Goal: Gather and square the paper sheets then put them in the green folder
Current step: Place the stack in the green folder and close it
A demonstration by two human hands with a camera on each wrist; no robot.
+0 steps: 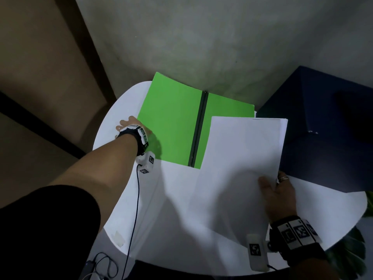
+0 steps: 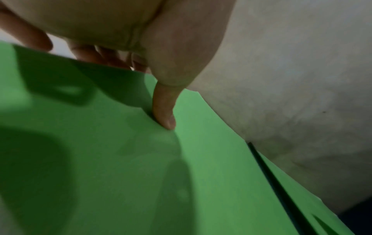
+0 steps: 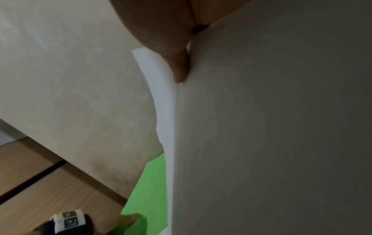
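Observation:
The green folder [image 1: 171, 122] lies open on the far side of the round white table [image 1: 161, 209], its dark spine running down the middle. My left hand [image 1: 131, 123] pinches the left cover's outer edge; the thumb [image 2: 164, 108] presses on top of the folder [image 2: 120, 159] and the fingers curl under it. A stack of white paper sheets [image 1: 242, 158] hangs over the folder's right half. My right hand [image 1: 276, 190] grips the stack's right edge, thumb [image 3: 179, 66] on the top sheet [image 3: 261, 127]. The sheets' far edges are slightly offset.
A dark blue box [image 1: 327, 128] stands on the table's right side, close to the sheets. A black cable [image 1: 135, 199] runs from my left wrist off the near edge. A tape scrap [image 1: 119, 238] lies near left. Green leaves [image 1: 353, 253] show beyond the right rim.

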